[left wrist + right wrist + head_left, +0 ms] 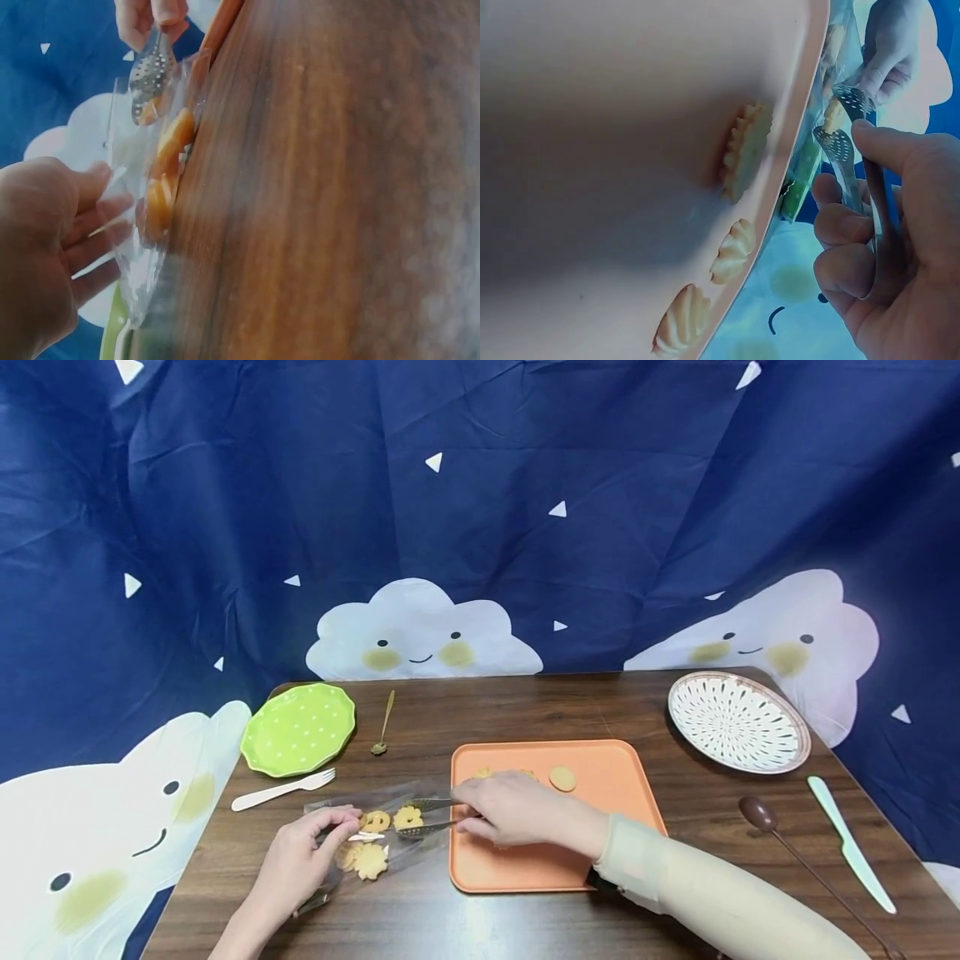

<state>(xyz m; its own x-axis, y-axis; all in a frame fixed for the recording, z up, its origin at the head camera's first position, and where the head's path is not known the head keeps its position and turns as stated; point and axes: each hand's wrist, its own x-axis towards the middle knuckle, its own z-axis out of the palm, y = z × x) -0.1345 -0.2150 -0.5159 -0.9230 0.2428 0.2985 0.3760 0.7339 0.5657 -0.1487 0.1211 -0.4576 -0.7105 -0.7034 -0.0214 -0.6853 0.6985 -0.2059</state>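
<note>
My left hand holds the edge of a clear plastic bag between thumb and fingers. Several cookies lie inside the bag. My right hand grips metal tongs, whose perforated ends reach into the bag's mouth. Between those ends is a flower-shaped cookie; in the right wrist view the ends stand a little apart around it. An orange tray lies beneath my right hand and forearm. On it rest a round cookie, a scalloped cookie and swirled cookies.
At the back left are a green dotted plate, a small gold spoon and a white fork. To the right stand a patterned white plate, a brown spoon and a pale green knife. A blue curtain hangs behind the table.
</note>
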